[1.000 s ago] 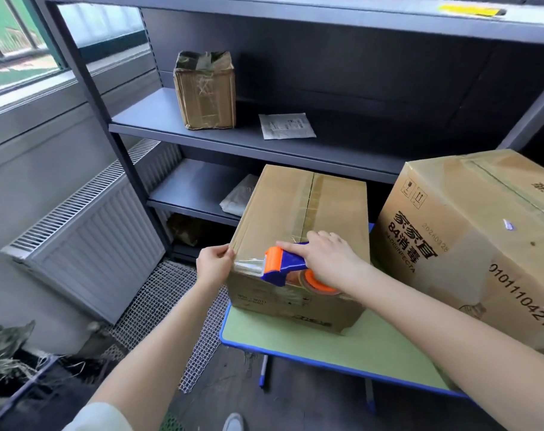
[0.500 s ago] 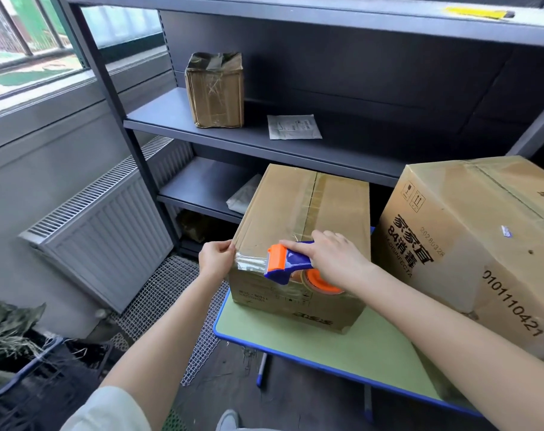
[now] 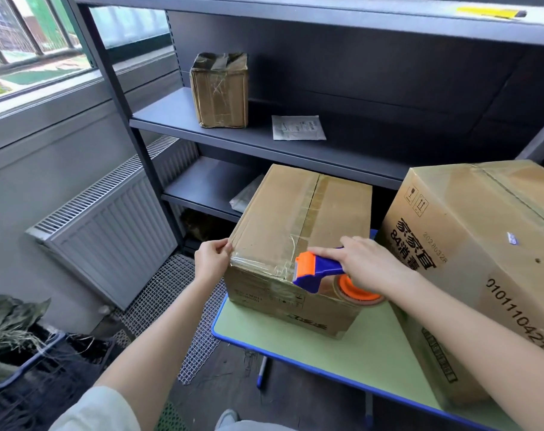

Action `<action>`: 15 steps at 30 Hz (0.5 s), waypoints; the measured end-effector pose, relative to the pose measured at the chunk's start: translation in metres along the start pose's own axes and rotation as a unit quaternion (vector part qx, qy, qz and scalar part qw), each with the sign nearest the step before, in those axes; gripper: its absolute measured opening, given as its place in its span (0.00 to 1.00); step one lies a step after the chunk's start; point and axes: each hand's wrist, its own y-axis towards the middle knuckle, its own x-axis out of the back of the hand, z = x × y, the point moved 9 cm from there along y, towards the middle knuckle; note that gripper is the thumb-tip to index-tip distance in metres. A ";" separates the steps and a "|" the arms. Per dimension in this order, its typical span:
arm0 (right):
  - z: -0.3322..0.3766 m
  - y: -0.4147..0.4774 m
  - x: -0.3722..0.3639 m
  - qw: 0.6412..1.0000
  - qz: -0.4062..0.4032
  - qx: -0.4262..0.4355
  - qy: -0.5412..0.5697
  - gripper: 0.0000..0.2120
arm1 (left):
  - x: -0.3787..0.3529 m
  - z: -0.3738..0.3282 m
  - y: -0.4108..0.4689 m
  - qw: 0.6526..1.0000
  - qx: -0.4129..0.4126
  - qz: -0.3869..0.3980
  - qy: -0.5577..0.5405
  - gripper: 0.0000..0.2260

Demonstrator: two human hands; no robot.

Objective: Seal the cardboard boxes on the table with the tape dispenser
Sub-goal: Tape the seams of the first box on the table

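Your right grip (image 3: 370,269) is closed round the blue-and-orange plastic tape dispenser (image 3: 319,270), pressed on the near top edge of the smaller brown cardboard box (image 3: 295,213) on the green surface (image 3: 373,353). Your left grip (image 3: 211,262) pinches the clear tape strip (image 3: 261,264) at the left corner, likely anchoring it taut.

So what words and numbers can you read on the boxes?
"家家宜" and "84消毒": side of the large box.
"0101110421": same side, lower down.
Date stamp beside them: too blurred.
Print low on the small box front, and on the paper sheet: too small to read.
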 end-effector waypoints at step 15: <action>-0.001 -0.012 -0.001 1.000 -0.011 -0.006 -0.008 0.28 | -0.011 -0.055 -0.076 0.845 -0.446 -0.026 0.294 0.28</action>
